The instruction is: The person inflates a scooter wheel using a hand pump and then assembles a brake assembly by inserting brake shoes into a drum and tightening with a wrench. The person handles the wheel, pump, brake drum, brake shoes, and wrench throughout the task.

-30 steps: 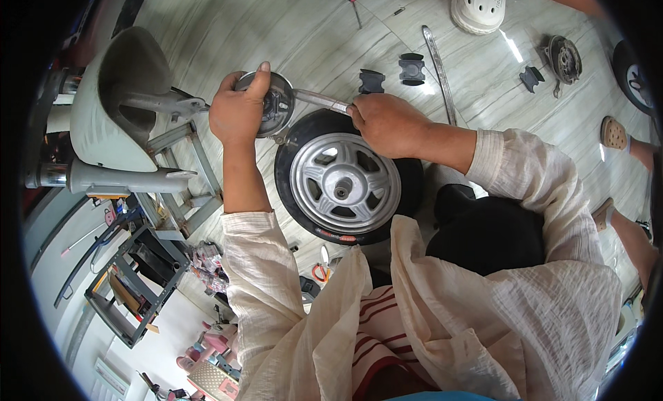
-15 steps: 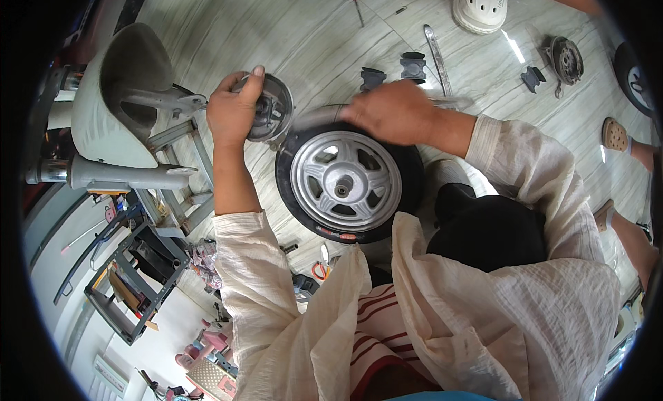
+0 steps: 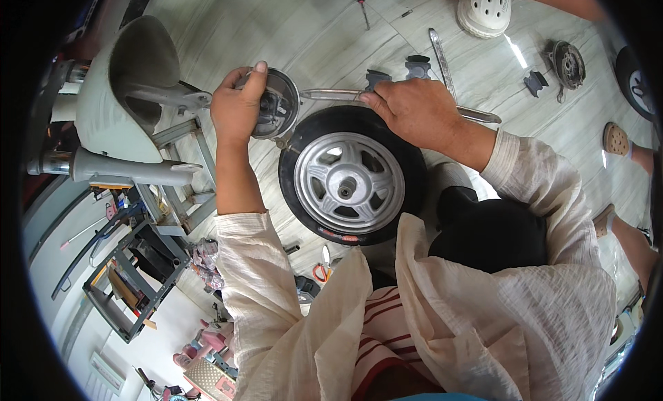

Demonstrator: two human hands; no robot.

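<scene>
My left hand [image 3: 237,109] grips a round metal drum brake plate [image 3: 282,105] by its edge, thumb up. Its open face, with the parts inside, is turned toward the right. In my right hand [image 3: 423,114] is a long metal tyre lever [image 3: 328,94], its flat tip close to the brake plate's rim; I cannot tell whether they touch. The lever's other end sticks out behind my wrist. Below and between my hands a small wheel [image 3: 359,223] lies on its side, a black tyre on a silver spoked rim. The brake plate hangs just beyond its upper left edge.
Fork legs [image 3: 131,167] and a pale mudguard [image 3: 103,118] stand at left above a metal frame [image 3: 197,159]. Dark plastic pieces [image 3: 418,67], another tyre lever [image 3: 440,59], a screwdriver [image 3: 362,7] and a second brake plate [image 3: 569,64] lie on the floor. Other people's feet and arms are nearby.
The blurred lever in my right hand is now sharp, its tip near the brake plate. My right hand has shifted slightly right and down. My left hand keeps its hold on the plate.
</scene>
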